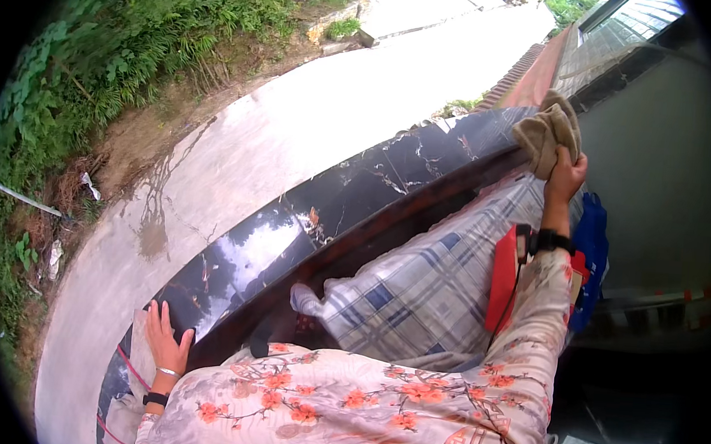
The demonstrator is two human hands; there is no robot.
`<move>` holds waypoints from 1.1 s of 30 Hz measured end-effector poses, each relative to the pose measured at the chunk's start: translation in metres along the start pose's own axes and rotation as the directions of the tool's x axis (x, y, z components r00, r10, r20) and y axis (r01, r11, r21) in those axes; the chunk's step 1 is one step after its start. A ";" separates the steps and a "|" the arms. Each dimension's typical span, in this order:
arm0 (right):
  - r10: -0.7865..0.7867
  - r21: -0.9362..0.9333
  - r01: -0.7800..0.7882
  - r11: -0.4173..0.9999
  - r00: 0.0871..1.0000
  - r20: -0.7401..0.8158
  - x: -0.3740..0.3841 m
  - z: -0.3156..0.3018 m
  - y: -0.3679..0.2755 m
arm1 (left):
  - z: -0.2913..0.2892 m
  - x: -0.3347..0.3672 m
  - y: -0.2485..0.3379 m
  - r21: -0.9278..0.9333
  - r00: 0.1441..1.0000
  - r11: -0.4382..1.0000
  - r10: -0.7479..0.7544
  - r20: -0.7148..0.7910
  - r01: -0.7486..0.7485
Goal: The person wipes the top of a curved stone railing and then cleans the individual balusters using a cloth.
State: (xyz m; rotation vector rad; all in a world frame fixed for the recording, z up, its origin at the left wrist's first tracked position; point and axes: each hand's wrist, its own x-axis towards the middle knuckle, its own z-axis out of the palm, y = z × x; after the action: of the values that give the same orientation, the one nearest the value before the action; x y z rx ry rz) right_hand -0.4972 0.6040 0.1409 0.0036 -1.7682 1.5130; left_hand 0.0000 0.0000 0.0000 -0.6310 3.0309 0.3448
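My right hand (567, 177), reached out ahead and to the right, grips a bunched brown cloth (547, 136). The cloth is near the far end of a glossy black marble-look ledge (366, 181); I cannot tell whether it touches it. My left hand (167, 345) lies with fingers spread at the near left end of the ledge and holds nothing. Between my arms, a blue and grey checked cloth (416, 296) is spread over something hidden beneath it. A dark wooden rail (333, 253) runs between the ledge and this cloth.
A red object (502, 278) and a blue one (590, 259) sit beside my right forearm, partly hidden by it. Past the ledge, a pale concrete road (296, 123) curves by a green bank (137, 50). A grey-green surface (655, 177) rises at the right.
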 end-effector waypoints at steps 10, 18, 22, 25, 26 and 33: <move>0.254 -0.838 0.255 0.483 0.875 0.413 0.014 0.062 0.233 | 0.018 0.024 0.011 0.236 0.998 0.972 -0.003 0.056 -0.011; -0.080 -0.477 0.557 0.680 0.703 0.707 -0.089 0.106 0.149 | 0.025 0.026 0.003 0.266 0.999 0.963 0.028 0.025 -0.034; -0.180 -0.014 0.572 0.820 0.281 0.943 -0.211 0.128 0.038 | 0.031 0.025 -0.011 0.279 0.993 0.955 0.112 -0.037 -0.097; -0.199 0.104 0.561 0.821 0.112 0.974 -0.222 0.134 0.023 | 0.040 0.028 -0.021 0.267 0.995 0.959 0.099 -0.016 -0.091; -0.212 0.065 0.594 0.802 0.181 0.960 -0.206 0.137 0.029 | 0.045 0.022 -0.026 0.261 0.998 0.963 0.065 -0.005 -0.061; 0.135 -0.790 0.547 0.276 0.792 0.595 0.029 0.051 0.252 | 0.028 0.041 -0.010 0.281 0.994 0.959 0.011 0.106 -0.041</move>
State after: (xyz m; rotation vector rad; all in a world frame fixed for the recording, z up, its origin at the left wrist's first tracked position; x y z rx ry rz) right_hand -0.6654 0.6479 -0.0515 0.1123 -2.7876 -0.0552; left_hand -0.0338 -0.0186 -0.0318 -0.5341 2.9105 -0.0570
